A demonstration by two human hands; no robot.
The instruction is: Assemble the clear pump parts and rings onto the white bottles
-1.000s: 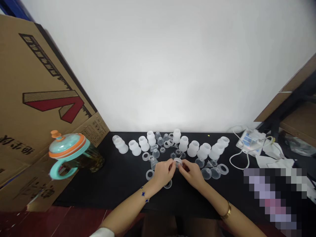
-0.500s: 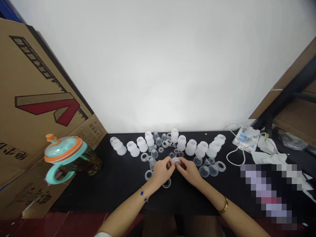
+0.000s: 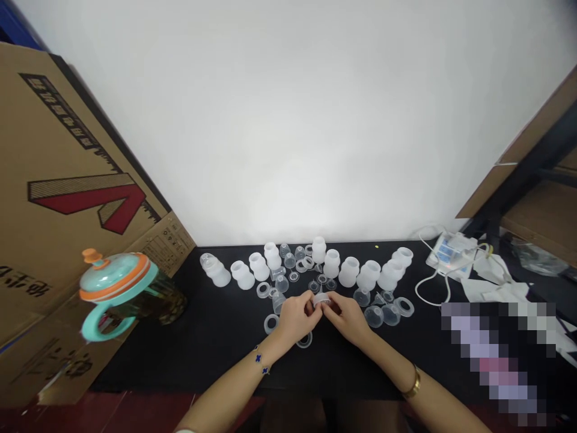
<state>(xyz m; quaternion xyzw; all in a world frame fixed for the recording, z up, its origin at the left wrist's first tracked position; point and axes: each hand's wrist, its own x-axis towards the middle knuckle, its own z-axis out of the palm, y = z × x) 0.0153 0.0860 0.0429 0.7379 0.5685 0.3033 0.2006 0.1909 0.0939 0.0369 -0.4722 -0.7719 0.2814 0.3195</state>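
Note:
Between the fingertips of my left hand (image 3: 298, 314) and my right hand (image 3: 346, 316) is a translucent bottle collar (image 3: 321, 297), pinched from both sides. A small pointed tip, like a nipple, shows above it; its underside is hidden by my fingers. Just beyond lie small clear ring-shaped parts (image 3: 321, 279). A loose collar ring (image 3: 271, 324) lies left of my left hand, and another ring (image 3: 305, 340) is partly covered by that wrist. Clear dome caps (image 3: 374, 316) and a ring (image 3: 404, 307) lie right of my right hand.
Several white bottles (image 3: 348, 272) stand open-topped in an arc along the back of the black table (image 3: 216, 349). At left are a large teal-lidded jug (image 3: 119, 279) and a cardboard box (image 3: 85, 180). White cables and a power strip (image 3: 451, 255) lie at right.
The collar between my fingers has tilted slightly, and the pointed tip above it shows more clearly. Both hands stay in nearly the same place; the view has shifted a little.

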